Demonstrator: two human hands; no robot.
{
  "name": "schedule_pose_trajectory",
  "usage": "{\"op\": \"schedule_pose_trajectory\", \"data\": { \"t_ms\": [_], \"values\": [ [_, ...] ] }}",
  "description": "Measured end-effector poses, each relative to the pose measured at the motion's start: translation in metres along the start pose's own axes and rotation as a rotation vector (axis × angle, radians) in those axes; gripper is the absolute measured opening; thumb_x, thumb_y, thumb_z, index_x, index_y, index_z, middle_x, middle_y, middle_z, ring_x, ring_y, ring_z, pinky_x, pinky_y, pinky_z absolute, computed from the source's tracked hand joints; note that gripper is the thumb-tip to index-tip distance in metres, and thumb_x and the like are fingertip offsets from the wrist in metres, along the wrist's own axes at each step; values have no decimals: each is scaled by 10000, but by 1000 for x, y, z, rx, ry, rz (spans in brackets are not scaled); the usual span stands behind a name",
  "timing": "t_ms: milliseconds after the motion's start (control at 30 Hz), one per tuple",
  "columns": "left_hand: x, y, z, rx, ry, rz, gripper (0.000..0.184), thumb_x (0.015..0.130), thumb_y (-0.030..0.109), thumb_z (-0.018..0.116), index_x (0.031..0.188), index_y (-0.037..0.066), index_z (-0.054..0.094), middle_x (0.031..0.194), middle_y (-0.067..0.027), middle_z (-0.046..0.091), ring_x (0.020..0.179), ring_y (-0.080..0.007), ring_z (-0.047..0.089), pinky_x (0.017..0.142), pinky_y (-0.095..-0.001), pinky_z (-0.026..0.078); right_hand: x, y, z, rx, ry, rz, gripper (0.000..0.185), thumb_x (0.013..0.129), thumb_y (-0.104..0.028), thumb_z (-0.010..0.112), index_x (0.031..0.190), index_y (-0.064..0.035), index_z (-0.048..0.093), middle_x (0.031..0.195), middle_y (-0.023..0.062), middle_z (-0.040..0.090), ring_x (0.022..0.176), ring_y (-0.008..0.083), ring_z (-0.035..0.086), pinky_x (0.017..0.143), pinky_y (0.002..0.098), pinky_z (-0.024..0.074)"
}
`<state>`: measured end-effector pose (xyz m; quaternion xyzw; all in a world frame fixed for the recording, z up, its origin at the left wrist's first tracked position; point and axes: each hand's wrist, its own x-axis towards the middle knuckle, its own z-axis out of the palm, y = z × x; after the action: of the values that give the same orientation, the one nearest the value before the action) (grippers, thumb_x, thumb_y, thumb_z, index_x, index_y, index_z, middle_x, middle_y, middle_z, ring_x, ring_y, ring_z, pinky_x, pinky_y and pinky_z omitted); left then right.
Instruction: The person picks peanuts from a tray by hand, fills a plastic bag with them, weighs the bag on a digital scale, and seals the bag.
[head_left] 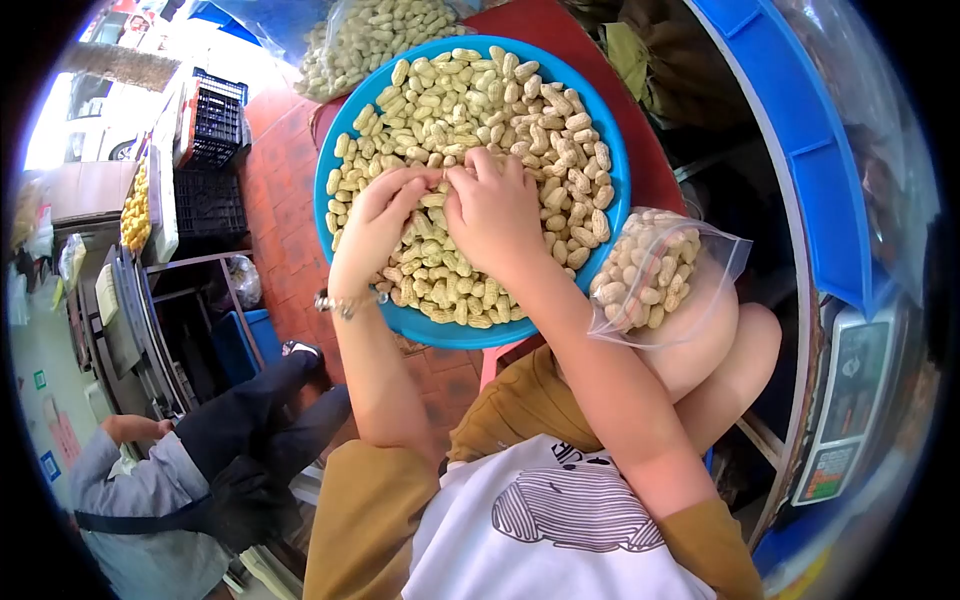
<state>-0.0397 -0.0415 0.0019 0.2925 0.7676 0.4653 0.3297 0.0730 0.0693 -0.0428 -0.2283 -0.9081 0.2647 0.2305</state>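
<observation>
A round blue basin (618, 150) full of unshelled peanuts (450, 95) stands in front of me. Over its middle, my left hand (378, 218) and my right hand (490, 208) meet, with thumbs and fingertips pinched together near each other. Whatever lies between the fingertips is too small to make out, perhaps hidden by the fingers. A clear zip bag (650, 275) holding peanuts rests on my thigh beside the basin's right edge. Behind the basin lies a larger clear bag of peanuts (370, 45).
A red surface (640, 130) lies under the basin. Blue trays (830, 190) and a scale (845, 400) line the right side. Black crates (212, 120) stand at the upper left. Another person (190, 460) sits at the lower left.
</observation>
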Motion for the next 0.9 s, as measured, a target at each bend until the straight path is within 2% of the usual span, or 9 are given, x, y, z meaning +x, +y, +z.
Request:
{"op": "schedule_pose_trajectory", "data": {
  "t_ms": [100, 167, 267, 367, 567, 667, 733, 833, 900],
  "values": [
    [-21, -1, -1, 68, 158, 218, 245, 967, 146, 499, 1105, -7, 632, 1113, -70, 594, 995, -138, 552, 842, -270, 453, -2, -6, -4, 59, -7, 76, 183, 834, -245, 575, 894, -92, 655, 1005, 92, 544, 977, 330, 492, 842, 495, 394],
    [-27, -4, 3, 182, 264, 127, 269, 964, 181, 490, 1123, 18, 634, 1118, -108, 593, 1069, -221, 534, 934, -324, 415, -6, -14, -6, 13, 50, 83, 192, 851, -248, 565, 907, -86, 651, 1003, 98, 550, 1004, 331, 475, 887, 512, 368],
    [-21, -23, 19, 616, 315, 318, 275, 928, 207, 522, 1132, 77, 652, 1118, -150, 593, 1133, -319, 488, 998, -425, 359, -9, -13, 2, -29, 119, 33, 206, 867, -252, 551, 924, -76, 642, 1006, 106, 561, 1035, 333, 457, 943, 532, 326],
    [-23, -12, 46, 702, 442, 287, 286, 920, 207, 521, 1155, 135, 667, 1112, -149, 586, 1089, -332, 490, 966, -428, 380, -9, -9, 5, -55, 111, 27, 201, 862, -236, 544, 924, -64, 628, 1027, 111, 574, 1064, 334, 455, 971, 528, 315],
    [-25, -7, 56, 582, 429, 265, 306, 879, 190, 507, 1136, 131, 662, 1075, -126, 596, 1038, -326, 511, 918, -423, 415, -9, -6, 7, 52, 55, 78, 197, 841, -194, 506, 910, -49, 620, 1036, 102, 598, 1082, 319, 444, 918, 512, 345],
    [-23, -7, 58, 513, 480, 268, 278, 879, 196, 528, 1100, 123, 679, 1045, -86, 622, 1026, -307, 527, 904, -395, 429, -8, -10, 5, 236, 70, 134, 227, 868, -194, 461, 898, -25, 610, 1027, 142, 596, 999, 362, 494, 916, 509, 353],
    [-21, -6, 64, 375, 529, 252, 256, 876, 197, 545, 1067, 116, 696, 1047, -88, 627, 1027, -298, 532, 911, -384, 427, -6, -11, 3, 339, 60, 181, 224, 889, -193, 448, 885, -9, 577, 1016, 178, 586, 941, 395, 528, 901, 496, 381],
    [-10, -14, 74, 26, 539, 253, 248, 865, 185, 567, 1037, 82, 714, 1044, -111, 635, 971, -281, 570, 891, -363, 442, -2, -18, 1, 534, 156, 268, 197, 900, -185, 458, 907, -11, 550, 992, 182, 589, 972, 379, 532, 862, 469, 415],
    [-4, -17, 77, -220, 502, 224, 266, 861, 178, 566, 1055, 66, 708, 1042, -125, 636, 936, -283, 589, 871, -361, 454, -2, -18, 1, 534, 149, 284, 195, 921, -194, 469, 963, -18, 542, 951, 175, 595, 923, 363, 563, 795, 443, 449]
  ]
}}
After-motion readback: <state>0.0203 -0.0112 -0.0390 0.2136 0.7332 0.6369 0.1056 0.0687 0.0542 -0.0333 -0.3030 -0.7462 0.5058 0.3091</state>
